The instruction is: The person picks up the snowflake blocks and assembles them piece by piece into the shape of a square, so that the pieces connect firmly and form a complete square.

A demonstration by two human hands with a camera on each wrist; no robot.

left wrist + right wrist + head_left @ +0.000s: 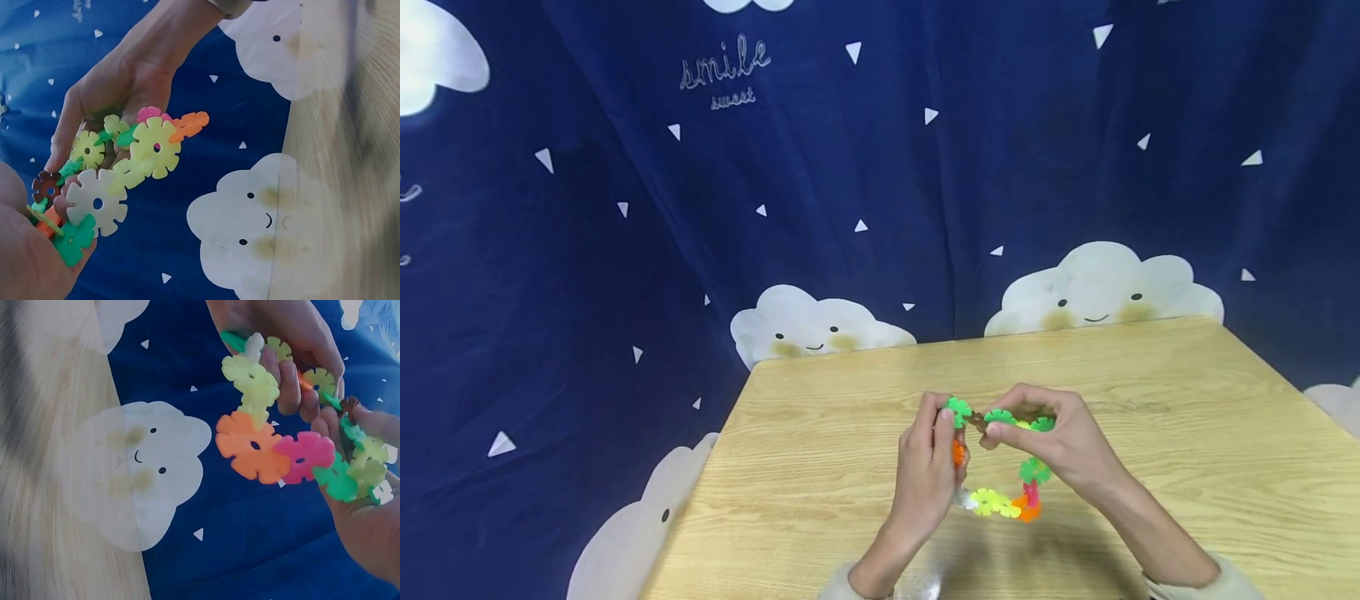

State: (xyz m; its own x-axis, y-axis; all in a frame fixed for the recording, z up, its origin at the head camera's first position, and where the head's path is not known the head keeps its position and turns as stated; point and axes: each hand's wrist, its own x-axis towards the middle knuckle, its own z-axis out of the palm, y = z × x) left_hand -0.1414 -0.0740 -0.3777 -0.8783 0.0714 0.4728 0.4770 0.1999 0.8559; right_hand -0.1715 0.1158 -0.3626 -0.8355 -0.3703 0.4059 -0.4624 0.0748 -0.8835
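A loop of linked snowflake discs (pixel 987 502), plastic pieces with notched edges, is held up over the table between both hands. My left hand (pixel 922 471) pinches a green disc (pixel 958 412) at the loop's upper left. Beside it, a brown disc (pixel 47 187) joins the green discs on the other side. My right hand (pixel 1078 442) pinches the part just right of the brown disc, thumb in front. Yellow discs, an orange disc (pixel 253 447) and a pink disc (pixel 305 457) hang along the lower side, with a white disc (pixel 97 203) near my left hand.
A wooden table (pixel 820 467) spreads out beneath my hands. Behind and to its left hangs a dark blue curtain (pixel 850 167) printed with white clouds and triangles. A small shiny patch (pixel 917 586) shows at the bottom edge, between the forearms.
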